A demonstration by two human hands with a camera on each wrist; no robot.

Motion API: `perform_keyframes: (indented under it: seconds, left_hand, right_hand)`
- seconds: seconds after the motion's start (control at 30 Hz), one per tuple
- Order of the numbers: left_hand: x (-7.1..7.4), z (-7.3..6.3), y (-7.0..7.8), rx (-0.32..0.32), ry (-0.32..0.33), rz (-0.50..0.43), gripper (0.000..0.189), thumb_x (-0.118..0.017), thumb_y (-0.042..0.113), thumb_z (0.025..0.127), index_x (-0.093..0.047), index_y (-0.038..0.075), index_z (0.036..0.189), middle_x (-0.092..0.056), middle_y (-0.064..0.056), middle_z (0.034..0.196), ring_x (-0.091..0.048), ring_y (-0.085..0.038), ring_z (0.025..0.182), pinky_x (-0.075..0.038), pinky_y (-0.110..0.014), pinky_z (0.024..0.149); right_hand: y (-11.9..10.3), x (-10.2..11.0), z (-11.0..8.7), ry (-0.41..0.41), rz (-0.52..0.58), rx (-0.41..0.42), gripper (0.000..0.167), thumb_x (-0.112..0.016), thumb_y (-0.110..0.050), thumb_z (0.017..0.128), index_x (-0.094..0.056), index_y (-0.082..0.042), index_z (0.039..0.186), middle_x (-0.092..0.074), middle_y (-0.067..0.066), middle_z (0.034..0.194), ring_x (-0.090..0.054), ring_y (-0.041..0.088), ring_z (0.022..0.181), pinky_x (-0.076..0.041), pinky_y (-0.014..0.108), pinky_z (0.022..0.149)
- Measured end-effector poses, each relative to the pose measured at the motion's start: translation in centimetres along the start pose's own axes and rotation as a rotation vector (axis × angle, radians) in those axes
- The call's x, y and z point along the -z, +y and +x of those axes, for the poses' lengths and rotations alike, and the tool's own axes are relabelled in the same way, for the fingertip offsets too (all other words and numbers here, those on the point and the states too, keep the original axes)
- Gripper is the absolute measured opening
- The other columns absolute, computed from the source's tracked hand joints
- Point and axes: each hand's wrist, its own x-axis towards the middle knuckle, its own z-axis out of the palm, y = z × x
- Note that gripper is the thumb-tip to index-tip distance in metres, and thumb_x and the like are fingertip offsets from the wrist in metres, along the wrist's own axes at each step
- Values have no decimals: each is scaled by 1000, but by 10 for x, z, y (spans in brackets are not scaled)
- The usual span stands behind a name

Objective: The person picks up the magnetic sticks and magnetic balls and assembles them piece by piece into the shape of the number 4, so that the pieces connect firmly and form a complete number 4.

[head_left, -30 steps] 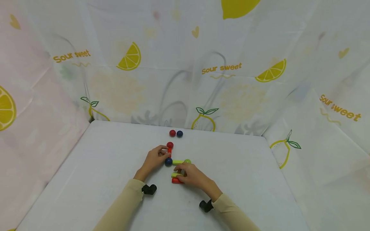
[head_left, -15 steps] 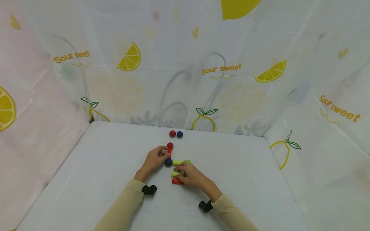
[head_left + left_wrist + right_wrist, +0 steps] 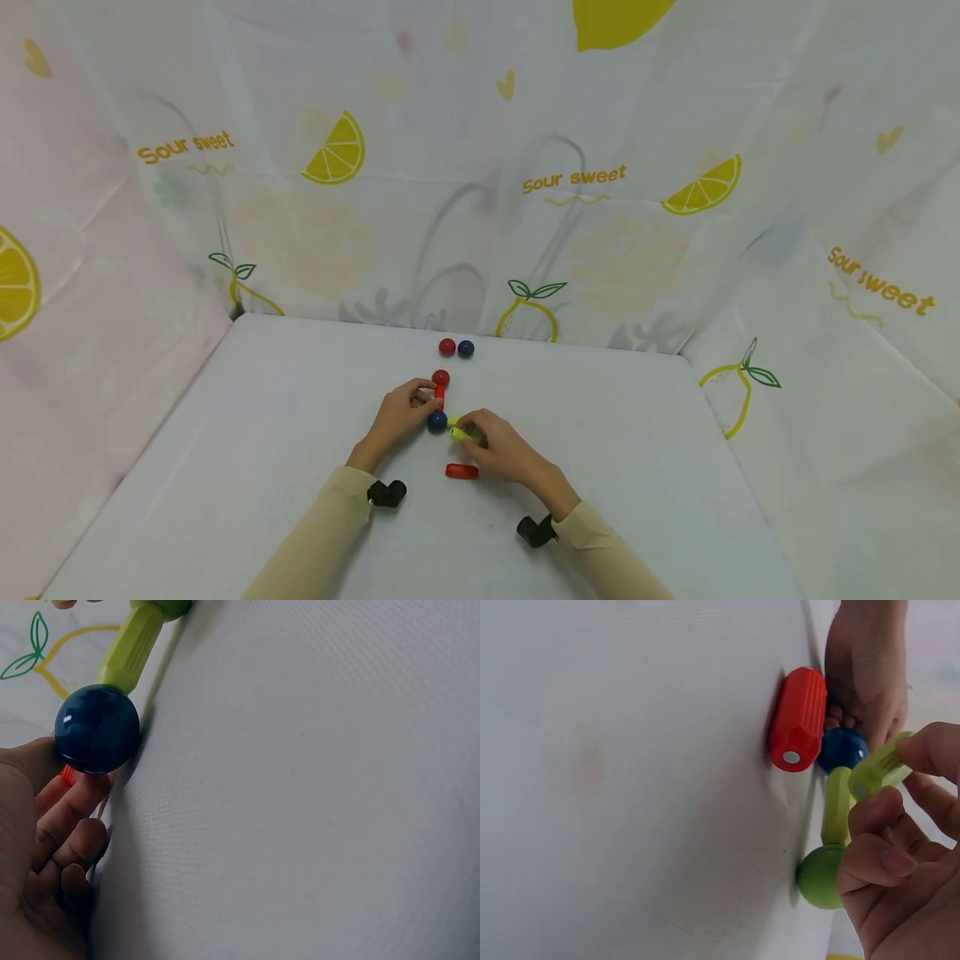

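Note:
My left hand (image 3: pixel 396 418) pinches a red magnetic rod (image 3: pixel 440 392) that runs between a red ball (image 3: pixel 441 377) and a dark blue ball (image 3: pixel 437 422). From the blue ball a yellow-green rod (image 3: pixel 836 802) leads to a green ball (image 3: pixel 821 877), which my right hand hides in the head view. Between thumb and fingers, my right hand (image 3: pixel 504 452) holds another yellow-green rod (image 3: pixel 459 434), raised over the table near the blue ball. In the right wrist view, a light round tip shows on this rod's end. Whether it touches the ball I cannot tell.
A loose red rod (image 3: pixel 462 472) lies on the white table (image 3: pixel 300 367), nearer than the joined pieces. Farther back, a second red ball (image 3: pixel 447 347) and a second blue ball (image 3: pixel 466 348) sit side by side. A lemon-printed cloth (image 3: pixel 420 225) hangs behind the table.
My right hand has lifted the second yellow-green rod from beside the loose red rod and moved it away from me, toward the blue ball. My left hand has stayed in place.

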Motion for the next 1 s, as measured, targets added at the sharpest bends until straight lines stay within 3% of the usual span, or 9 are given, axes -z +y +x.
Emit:
perform_keyframes:
  seconds: [0.33,0.6,1.0]
  left_hand:
    - [1,1,-2,1,3,19,32,-76,21,94,-69,6,121,-78,-12,97,-66,-17,79,-52,-33,76]
    - [2,2,-3,4,0,24,32,-75,22,95,-69,6,122,-77,-10,96,-63,-14,77,-49,-30,73]
    - [-1,1,-4,17,-10,18,32,-75,23,95,-69,7,122,-77,-10,98,-66,-15,78,-51,-31,75]
  right_hand:
    - [1,11,2,51,171,-71,26,-60,-21,104,-59,-7,127,-66,6,109,-59,13,87,-50,22,76]
    - [7,18,5,121,180,-109,28,-63,-23,103,-62,-11,127,-65,5,103,-56,12,74,-45,22,63]
    - [16,26,11,241,184,-107,26,-66,-20,101,-66,-12,126,-69,8,105,-57,11,73,-45,23,63]
